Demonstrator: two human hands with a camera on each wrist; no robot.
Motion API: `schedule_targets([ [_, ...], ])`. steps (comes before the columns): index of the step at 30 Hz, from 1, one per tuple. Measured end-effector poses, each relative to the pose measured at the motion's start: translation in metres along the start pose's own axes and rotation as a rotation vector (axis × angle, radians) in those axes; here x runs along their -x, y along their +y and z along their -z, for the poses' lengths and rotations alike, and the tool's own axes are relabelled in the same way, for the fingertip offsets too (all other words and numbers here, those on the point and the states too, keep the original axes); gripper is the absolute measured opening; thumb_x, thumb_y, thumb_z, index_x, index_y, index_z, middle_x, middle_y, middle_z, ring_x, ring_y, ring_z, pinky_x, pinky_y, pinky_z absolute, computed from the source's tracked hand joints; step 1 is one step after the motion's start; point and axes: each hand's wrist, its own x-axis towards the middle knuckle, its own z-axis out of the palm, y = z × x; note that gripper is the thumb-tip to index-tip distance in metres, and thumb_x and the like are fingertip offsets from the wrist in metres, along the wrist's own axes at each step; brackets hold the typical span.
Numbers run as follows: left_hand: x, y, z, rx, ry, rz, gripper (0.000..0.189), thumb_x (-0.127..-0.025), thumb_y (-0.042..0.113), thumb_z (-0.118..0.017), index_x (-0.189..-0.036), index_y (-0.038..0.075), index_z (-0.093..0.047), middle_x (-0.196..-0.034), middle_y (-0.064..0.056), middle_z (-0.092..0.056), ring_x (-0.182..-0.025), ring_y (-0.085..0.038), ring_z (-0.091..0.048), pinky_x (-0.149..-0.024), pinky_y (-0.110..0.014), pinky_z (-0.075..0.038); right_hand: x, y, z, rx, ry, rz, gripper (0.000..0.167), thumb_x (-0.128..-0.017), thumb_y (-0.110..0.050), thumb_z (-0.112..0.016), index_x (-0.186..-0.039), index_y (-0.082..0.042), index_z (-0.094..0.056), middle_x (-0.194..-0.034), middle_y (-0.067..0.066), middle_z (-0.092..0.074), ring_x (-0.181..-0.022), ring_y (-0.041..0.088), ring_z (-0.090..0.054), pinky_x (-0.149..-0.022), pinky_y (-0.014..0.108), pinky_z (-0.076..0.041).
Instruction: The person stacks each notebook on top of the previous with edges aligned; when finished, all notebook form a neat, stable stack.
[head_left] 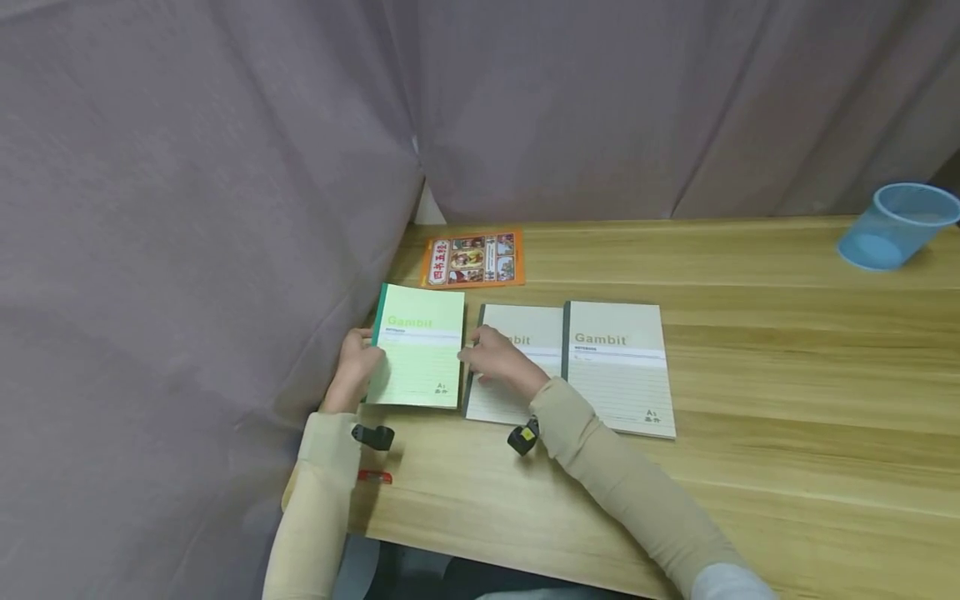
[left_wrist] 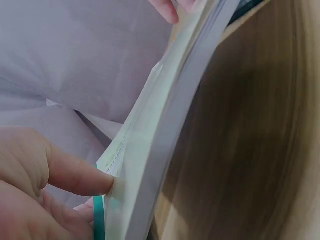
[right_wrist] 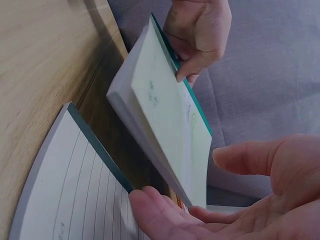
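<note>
A pale green "Gambit" notebook (head_left: 417,358) with a green spine is held slightly above the table, tilted in the wrist views. My left hand (head_left: 354,367) grips it at the spine side, thumb (left_wrist: 82,175) on the cover. At the opposite edge is my right hand (head_left: 504,358), its thumb (right_wrist: 247,157) apart from its fingers; whether a fingertip touches the notebook, I cannot tell. Below that hand lies a white notebook (head_left: 498,404) with a dark spine, partly covered by the hand. A second white notebook (head_left: 618,379) overlaps its right side.
An orange illustrated booklet (head_left: 472,260) lies behind the green notebook. A blue translucent bin (head_left: 892,229) stands at the far right. Near the front left edge lies a red pen-like object (head_left: 375,477), partly hidden. Grey curtain (head_left: 555,108) borders the wooden table (head_left: 795,375) at the back and left.
</note>
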Motion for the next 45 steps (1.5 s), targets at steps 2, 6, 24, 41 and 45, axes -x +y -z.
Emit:
schedule_targets([
  [2,0.001,0.004,-0.003,0.010,-0.004,-0.004,0.066,-0.083,-0.015,-0.036,-0.149,-0.009,-0.030,-0.137,-0.026,-0.044,-0.105,-0.034,-0.047,-0.081,-0.036,-0.040,0.000,-0.001,0.000,-0.001,0.005,-0.018,0.060,-0.098,-0.017,-0.058,-0.147,0.009,-0.035,-0.119,0.021,-0.057,-0.107,0.033,-0.061,-0.082,0.037,-0.058],
  [6,0.003,0.009,-0.008,0.038,-0.015,-0.004,0.065,-0.083,-0.017,-0.038,-0.148,-0.010,-0.032,-0.132,-0.026,-0.049,-0.102,-0.032,-0.052,-0.078,-0.033,-0.044,-0.001,0.001,0.002,-0.013,0.010,-0.046,0.062,-0.098,-0.015,-0.058,-0.148,0.010,-0.032,-0.116,0.021,-0.058,-0.103,0.032,-0.062,-0.081,0.036,-0.058],
  [24,0.014,0.029,-0.031,0.108,-0.063,-0.025,0.063,-0.085,-0.012,-0.045,-0.147,-0.011,-0.034,-0.110,-0.017,-0.052,-0.085,-0.024,-0.051,-0.072,-0.030,-0.047,0.005,0.002,0.022,-0.106,0.088,-0.005,0.059,-0.092,0.003,-0.056,-0.146,0.008,-0.032,-0.113,0.024,-0.058,-0.085,0.030,-0.066,-0.076,0.039,-0.059],
  [41,0.025,0.035,-0.068,0.189,-0.118,-0.044,0.059,-0.083,-0.016,-0.044,-0.142,-0.012,-0.039,-0.127,-0.025,-0.054,-0.105,-0.032,-0.053,-0.086,-0.036,-0.046,0.031,0.016,0.053,-0.151,0.123,-0.004,0.067,-0.088,0.006,-0.052,-0.150,0.008,-0.028,-0.102,0.018,-0.053,-0.080,0.024,-0.057,-0.075,0.040,-0.059],
  [45,0.027,0.035,-0.073,0.180,-0.112,-0.044,0.060,-0.083,-0.015,-0.046,-0.143,-0.013,-0.037,-0.131,-0.026,-0.049,-0.112,-0.035,-0.049,-0.096,-0.042,-0.044,0.034,0.017,0.060,-0.125,0.121,0.002,0.066,-0.087,0.005,-0.051,-0.149,0.008,-0.029,-0.100,0.018,-0.057,-0.080,0.024,-0.059,-0.075,0.040,-0.060],
])
